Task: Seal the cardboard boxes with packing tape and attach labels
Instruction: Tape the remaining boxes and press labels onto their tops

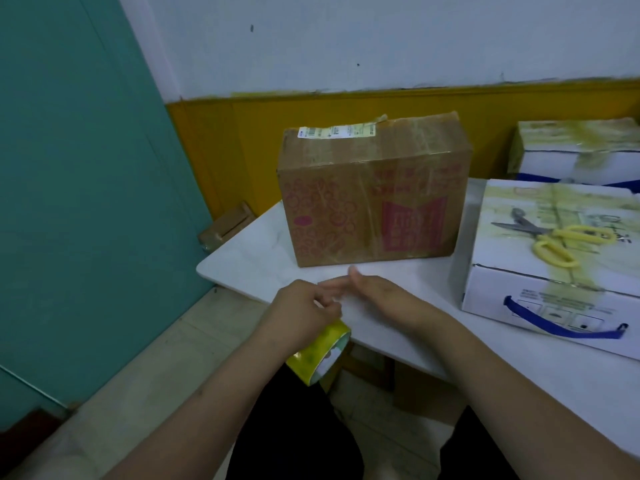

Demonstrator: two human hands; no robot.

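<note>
A brown cardboard box [372,199] with pink print stands on the white table [249,251], wrapped in clear tape, with a label strip [337,130] along its top edge. My left hand [301,311] holds a yellowish roll of packing tape [320,355] at the table's front edge, below the box. My right hand [377,294] lies just beside it, fingers straight and touching the left hand's fingertips. Whether a strip of tape runs between them is unclear.
To the right sits a white box with a blue handle [554,271], taped in yellow; yellow-handled scissors [557,237] lie on its top. Another white box [578,150] stands behind it. A small cardboard piece [227,226] lies on the floor by the teal door [86,168].
</note>
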